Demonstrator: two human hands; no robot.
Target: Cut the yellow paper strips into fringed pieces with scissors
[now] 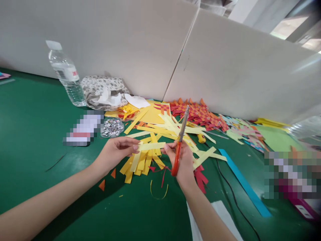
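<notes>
A short pale yellow paper strip (152, 146) is stretched level between my two hands. My left hand (119, 150) pinches its left end between thumb and fingers. At the right end, the thumb and fingertips of my right hand (181, 157) pinch it too. That same hand also holds scissors (178, 147) with orange-red handles, blades pointing up and away from the strip. Beneath and behind the hands lies a loose heap of yellow strips (142, 164) and pale yellow strips (173, 129). Red paper pieces (200, 177) lie beside my right wrist.
A water bottle (66, 75) and a patterned cloth pouch (105, 88) stand at the back left. Googly eyes (112, 128) lie near a blurred phone (85, 129). Woven orange-red paper fish (198, 113) lie along the partition (238, 67). A black cable (232, 194) and blue strip (243, 182) cross the right side.
</notes>
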